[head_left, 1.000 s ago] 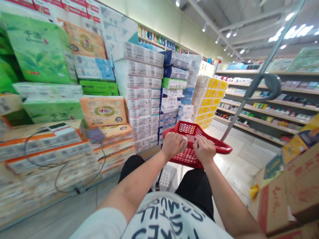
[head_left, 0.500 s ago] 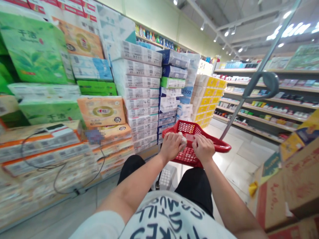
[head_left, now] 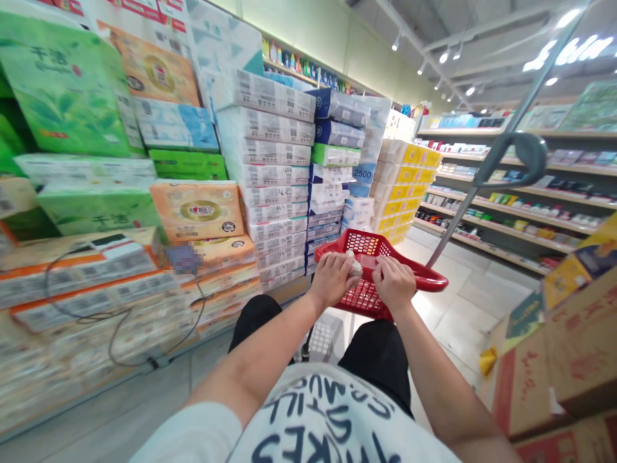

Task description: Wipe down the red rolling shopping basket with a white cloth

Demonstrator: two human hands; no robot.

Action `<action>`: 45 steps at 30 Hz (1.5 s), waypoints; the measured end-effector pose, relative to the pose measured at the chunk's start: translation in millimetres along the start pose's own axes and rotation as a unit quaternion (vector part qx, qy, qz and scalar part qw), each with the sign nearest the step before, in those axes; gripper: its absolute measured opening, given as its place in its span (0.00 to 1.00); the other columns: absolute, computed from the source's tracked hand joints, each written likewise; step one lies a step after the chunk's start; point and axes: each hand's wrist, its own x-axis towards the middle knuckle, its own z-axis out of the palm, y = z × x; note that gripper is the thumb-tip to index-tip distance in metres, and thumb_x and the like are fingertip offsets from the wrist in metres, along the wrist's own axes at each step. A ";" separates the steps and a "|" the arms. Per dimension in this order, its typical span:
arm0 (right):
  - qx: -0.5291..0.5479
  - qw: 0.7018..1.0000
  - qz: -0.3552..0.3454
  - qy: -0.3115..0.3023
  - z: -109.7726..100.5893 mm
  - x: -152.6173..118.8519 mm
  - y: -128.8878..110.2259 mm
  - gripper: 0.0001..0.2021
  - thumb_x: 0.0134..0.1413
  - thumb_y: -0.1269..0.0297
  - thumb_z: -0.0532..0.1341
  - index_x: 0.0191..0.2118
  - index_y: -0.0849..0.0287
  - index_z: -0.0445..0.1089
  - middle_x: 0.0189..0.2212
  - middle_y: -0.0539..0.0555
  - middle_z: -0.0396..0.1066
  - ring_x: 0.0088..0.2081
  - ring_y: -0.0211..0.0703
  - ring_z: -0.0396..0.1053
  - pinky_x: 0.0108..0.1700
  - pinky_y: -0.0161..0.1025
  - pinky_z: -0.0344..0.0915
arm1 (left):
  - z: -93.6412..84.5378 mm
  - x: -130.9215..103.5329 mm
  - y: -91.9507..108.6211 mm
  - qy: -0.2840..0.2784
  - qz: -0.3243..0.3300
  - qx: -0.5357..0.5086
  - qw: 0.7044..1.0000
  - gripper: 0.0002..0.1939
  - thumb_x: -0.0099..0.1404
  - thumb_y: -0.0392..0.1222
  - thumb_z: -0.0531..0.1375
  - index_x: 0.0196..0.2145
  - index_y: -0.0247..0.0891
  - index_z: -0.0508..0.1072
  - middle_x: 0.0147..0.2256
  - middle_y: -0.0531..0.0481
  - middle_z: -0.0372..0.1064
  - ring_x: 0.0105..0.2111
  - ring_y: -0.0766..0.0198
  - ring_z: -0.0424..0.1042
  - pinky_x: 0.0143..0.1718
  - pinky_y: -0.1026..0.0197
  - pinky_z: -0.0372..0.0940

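A red shopping cart point(head_left: 362, 297) with a perforated basket stands in front of me, its handle bar running across under both hands. My left hand point(head_left: 331, 278) is closed around the left part of the handle, with a crumpled whitish thing point(head_left: 355, 265) between it and the bar's middle. On the right part of the handle, my right hand point(head_left: 394, 281) is wrapped with its fingers curled over. A short piece of the bar shows between the two hands. The undersides of the fingers are hidden.
Stacked tissue packs point(head_left: 277, 145) line the left side. Cardboard boxes point(head_left: 530, 379) stand close on the right. Stocked shelves point(head_left: 520, 193) are at the back right, behind a slanted grey pole point(head_left: 456, 228). A cable point(head_left: 113, 341) hangs at the lower left.
The cart and both hands keep nearly the same place in view, both hands still on the handle. The surrounding stacks and shelves have shifted slightly in the picture.
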 end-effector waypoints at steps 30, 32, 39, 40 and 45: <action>0.005 1.000 0.001 -0.012 -2.8 -4.1 -1.3 0.13 0.56 0.69 0.55 0.44 0.60 0.75 0.42 0.55 0.77 0.46 0.46 0.73 0.49 0.41 0.60 | -2.5 12.3 2.4 -0.022 -0.040 0.012 0.999 0.18 0.72 0.48 0.46 0.38 0.37 0.72 0.37 0.43 0.71 0.41 0.54 0.67 0.45 0.50 0.57; 0.006 1.000 0.002 -0.009 -2.8 -4.2 -1.1 0.14 0.56 0.69 0.55 0.44 0.60 0.75 0.42 0.55 0.77 0.46 0.46 0.73 0.49 0.41 0.60 | -2.5 20.6 2.8 -0.051 -0.065 0.015 0.996 0.22 0.73 0.49 0.43 0.34 0.36 0.73 0.33 0.43 0.72 0.37 0.55 0.69 0.42 0.51 0.58; 0.000 1.000 -0.001 -0.004 -3.4 -3.6 -1.5 0.13 0.56 0.68 0.56 0.43 0.60 0.75 0.42 0.55 0.77 0.45 0.46 0.73 0.49 0.41 0.60 | -1.8 4.1 -6.6 -0.010 0.017 0.001 1.000 0.17 0.71 0.47 0.48 0.48 0.39 0.71 0.44 0.43 0.71 0.46 0.54 0.66 0.51 0.50 0.56; -0.002 1.000 -0.002 -0.005 -3.7 -3.1 -2.0 0.13 0.57 0.68 0.55 0.43 0.60 0.75 0.42 0.55 0.77 0.45 0.46 0.73 0.49 0.41 0.60 | 0.7 -1.7 -9.6 0.001 0.032 0.003 0.999 0.17 0.70 0.46 0.49 0.52 0.39 0.69 0.48 0.43 0.70 0.49 0.54 0.65 0.54 0.50 0.54; -0.005 1.000 -0.003 -0.001 -4.6 -1.0 -4.3 0.12 0.57 0.68 0.55 0.43 0.60 0.75 0.42 0.54 0.77 0.45 0.46 0.73 0.49 0.41 0.61 | 20.5 -25.0 -23.7 0.028 0.041 0.017 0.999 0.20 0.71 0.45 0.49 0.59 0.42 0.63 0.57 0.45 0.64 0.59 0.55 0.58 0.61 0.49 0.46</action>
